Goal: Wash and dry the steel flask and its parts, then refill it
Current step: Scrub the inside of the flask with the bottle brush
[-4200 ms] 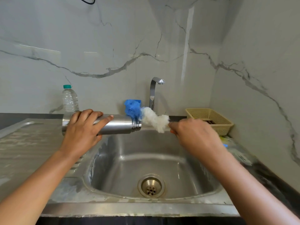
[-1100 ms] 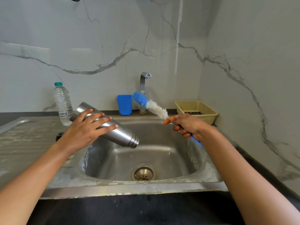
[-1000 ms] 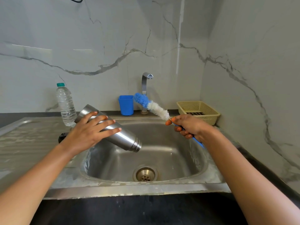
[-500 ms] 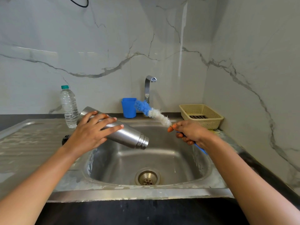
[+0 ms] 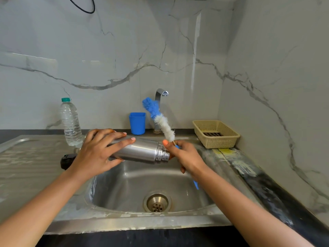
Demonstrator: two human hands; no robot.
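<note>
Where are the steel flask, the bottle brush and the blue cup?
steel flask (image 5: 143, 151), head view, middle of body.
bottle brush (image 5: 164, 127), head view, white bristles.
blue cup (image 5: 137, 124), head view, front wall.

Blue cup just left of the tap, beige mesh basket well to its right

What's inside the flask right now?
Its interior cannot be seen: the flask, gripped by the left hand, points its mouth at the right hand. The brush is outside, bristles up, in that hand.
</note>
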